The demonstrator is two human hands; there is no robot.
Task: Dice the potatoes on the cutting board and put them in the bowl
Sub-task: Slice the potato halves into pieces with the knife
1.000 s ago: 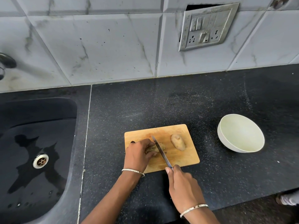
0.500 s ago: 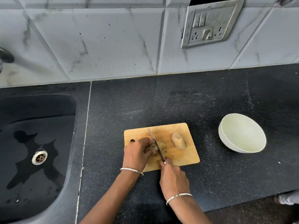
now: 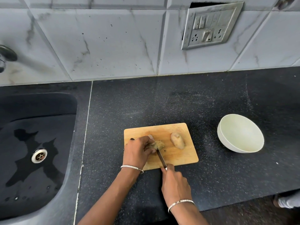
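I count two potatoes, one knife, one wooden cutting board (image 3: 178,157) and one white bowl (image 3: 241,133) at its 3 o'clock. My left hand (image 3: 138,151) grips the left potato (image 3: 160,144). My right hand (image 3: 175,182) clamps the knife (image 3: 159,154), its blade on that potato. The right potato (image 3: 177,140) lies free at its 3 o'clock.

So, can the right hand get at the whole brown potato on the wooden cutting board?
Probably not yet: the right hand grips the steel knife, mid-cut. The way itself looks free; the whole brown potato lies bare right of the blade.
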